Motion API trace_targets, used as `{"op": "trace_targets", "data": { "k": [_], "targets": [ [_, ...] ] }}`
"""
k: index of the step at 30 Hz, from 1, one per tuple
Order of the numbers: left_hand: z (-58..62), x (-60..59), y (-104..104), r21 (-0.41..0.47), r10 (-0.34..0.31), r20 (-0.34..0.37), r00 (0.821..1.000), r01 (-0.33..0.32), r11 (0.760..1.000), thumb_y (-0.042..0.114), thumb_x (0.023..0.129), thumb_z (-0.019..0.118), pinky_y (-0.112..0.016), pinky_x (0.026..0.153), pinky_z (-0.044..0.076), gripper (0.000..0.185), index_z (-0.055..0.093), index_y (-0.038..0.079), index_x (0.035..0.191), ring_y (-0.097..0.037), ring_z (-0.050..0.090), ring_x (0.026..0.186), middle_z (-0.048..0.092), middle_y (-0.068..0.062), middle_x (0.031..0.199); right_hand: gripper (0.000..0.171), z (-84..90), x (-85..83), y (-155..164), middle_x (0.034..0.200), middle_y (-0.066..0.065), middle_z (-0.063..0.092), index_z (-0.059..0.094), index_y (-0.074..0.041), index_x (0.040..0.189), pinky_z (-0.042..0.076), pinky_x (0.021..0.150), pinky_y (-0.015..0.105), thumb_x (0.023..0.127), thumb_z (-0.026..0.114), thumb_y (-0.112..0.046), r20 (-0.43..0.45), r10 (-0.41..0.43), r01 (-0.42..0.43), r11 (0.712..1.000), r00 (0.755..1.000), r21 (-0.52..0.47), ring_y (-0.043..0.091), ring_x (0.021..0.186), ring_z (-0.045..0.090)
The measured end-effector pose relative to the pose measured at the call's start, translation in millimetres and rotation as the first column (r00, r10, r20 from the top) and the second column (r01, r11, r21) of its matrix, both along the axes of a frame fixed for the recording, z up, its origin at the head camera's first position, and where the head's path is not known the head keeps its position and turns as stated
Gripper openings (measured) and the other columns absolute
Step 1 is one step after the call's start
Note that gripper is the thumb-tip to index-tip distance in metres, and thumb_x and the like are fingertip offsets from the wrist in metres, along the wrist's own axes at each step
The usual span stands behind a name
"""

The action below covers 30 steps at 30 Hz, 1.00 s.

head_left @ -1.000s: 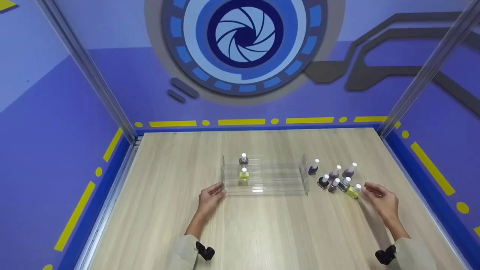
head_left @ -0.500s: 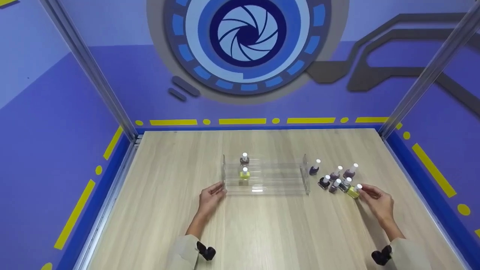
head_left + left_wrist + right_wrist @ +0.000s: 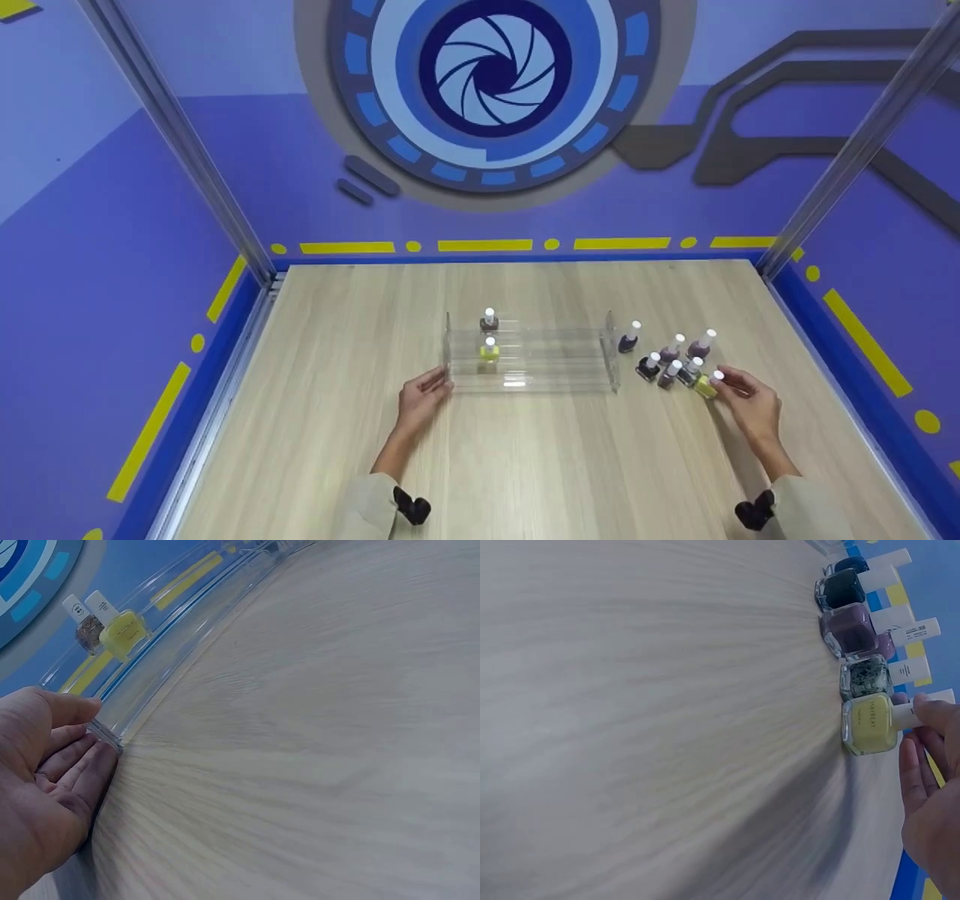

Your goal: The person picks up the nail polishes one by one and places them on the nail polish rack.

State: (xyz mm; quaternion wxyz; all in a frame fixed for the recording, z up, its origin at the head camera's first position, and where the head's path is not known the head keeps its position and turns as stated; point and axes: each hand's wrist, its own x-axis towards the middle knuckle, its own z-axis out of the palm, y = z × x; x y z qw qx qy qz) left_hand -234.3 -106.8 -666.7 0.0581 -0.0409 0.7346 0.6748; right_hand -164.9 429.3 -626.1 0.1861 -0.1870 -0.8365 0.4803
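Pinching one yellow bottle [image 3: 705, 385] by its cap – right hand [image 3: 752, 406], seven bottles clustered, two on rack [image 3: 529, 356], left hand [image 3: 418, 399] fingers straight.

In front of me a light wooden table [image 3: 525, 465] is lying inside purple walls [image 3: 112, 225]. A big blue round emblem [image 3: 491, 75] is decorating the back wall, yellow stripes [image 3: 484, 244] are running along its bottom, and two metal posts [image 3: 180, 142] are leaning outward at the corners.

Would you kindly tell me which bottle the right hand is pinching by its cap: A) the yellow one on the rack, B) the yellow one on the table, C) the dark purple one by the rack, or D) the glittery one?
B: the right hand pinches the white cap of the yellow nail polish bottle standing on the table.
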Motion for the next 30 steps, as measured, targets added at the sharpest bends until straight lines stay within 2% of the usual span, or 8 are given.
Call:
{"op": "trace_targets", "data": {
  "k": [4,7,9,11,14,17,23,30],
  "targets": [
    [-1.9,1.2,1,-0.021,0.006,-0.01,1.0,-0.007,1.0,0.009,0.098,0.066,-0.029,0.103,0.058,0.046,0.057,-0.007,0.139,-0.04,0.058,0.133,0.059,-0.027,0.142,0.032,-0.6,-1.6,-2,0.093,-0.027,0.069,0.071,0.002,0.122,0.048,0.073,-0.002,0.093,0.076,-0.01,0.033,-0.008,0.008,1.0,0.999,0.007,-0.021,0.081,0.057],
    [-2.9,2.8,1,-0.029,-0.003,-0.018,1.0,0.003,1.0,0.009,0.098,0.066,-0.031,0.104,0.058,0.045,0.056,-0.009,0.139,-0.041,0.058,0.133,0.059,-0.029,0.141,0.031,-0.6,0.2,-3,0.102,-0.008,0.076,0.071,0.001,0.123,0.048,0.072,-0.002,0.094,0.074,-0.011,0.062,-0.018,0.016,0.999,0.998,0.029,-0.021,0.081,0.055],
    [-3.0,3.4,1,-0.034,-0.004,-0.018,1.0,0.004,0.999,0.009,0.098,0.066,-0.031,0.104,0.058,0.045,0.056,-0.008,0.139,-0.041,0.059,0.133,0.059,-0.028,0.141,0.031,-0.2,3.1,-2,0.106,-0.001,0.077,0.071,0.001,0.124,0.048,0.071,-0.002,0.095,0.073,-0.011,0.072,-0.015,0.012,0.999,0.997,0.039,-0.021,0.08,0.055],
    [-3.0,2.9,1,-0.028,-0.003,-0.011,1.0,0.003,1.0,0.009,0.098,0.066,-0.031,0.104,0.058,0.045,0.056,-0.008,0.139,-0.04,0.059,0.133,0.059,-0.028,0.142,0.03,0.5,6.4,-1,0.104,-0.003,0.077,0.071,0.002,0.123,0.048,0.071,-0.002,0.095,0.072,-0.01,0.064,-0.008,0.005,0.999,0.998,0.048,-0.021,0.08,0.055],
    [-4.2,2.6,2,-0.026,0.003,-0.003,1.0,-0.003,1.0,0.01,0.098,0.067,-0.03,0.104,0.058,0.045,0.057,-0.006,0.139,-0.038,0.059,0.133,0.06,-0.026,0.142,0.028,2.2,12.9,3,0.096,-0.016,0.072,0.071,0.004,0.121,0.048,0.07,-0.002,0.094,0.072,-0.007,0.043,0.001,-0.004,0.997,0.999,0.071,-0.021,0.079,0.055],
    [-5.5,3.7,2,-0.014,0.0,0.003,1.0,0.001,1.0,0.011,0.098,0.067,-0.029,0.103,0.058,0.046,0.057,-0.006,0.139,-0.039,0.059,0.133,0.059,-0.026,0.142,0.027,4.1,20.1,7,0.092,-0.022,0.07,0.072,0.004,0.119,0.047,0.07,-0.003,0.093,0.073,-0.005,0.027,0.001,-0.003,0.995,1.0,0.099,-0.022,0.078,0.055],
    [-6.2,4.3,2,0.008,-0.002,0.006,1.0,0.002,1.0,0.009,0.098,0.067,-0.03,0.103,0.058,0.047,0.055,-0.009,0.14,-0.041,0.056,0.135,0.057,-0.028,0.144,0.031,10.6,30.6,10,0.09,-0.035,0.063,0.071,0.003,0.121,0.046,0.071,-0.004,0.094,0.074,-0.013,0.043,-0.007,0.003,0.996,0.999,0.092,-0.024,0.079,0.054],
    [-3.9,5.0,-1,0.003,-0.007,0.02,1.0,0.007,1.0,0.012,0.099,0.066,-0.03,0.107,0.056,0.046,0.056,-0.003,0.142,-0.037,0.056,0.137,0.057,-0.024,0.146,0.03,23.9,26.7,4,0.088,-0.039,0.059,0.073,0.003,0.119,0.048,0.071,-0.003,0.092,0.076,-0.008,-0.013,-0.013,0.014,0.997,1.0,0.081,-0.024,0.079,0.057]
  ]
}}
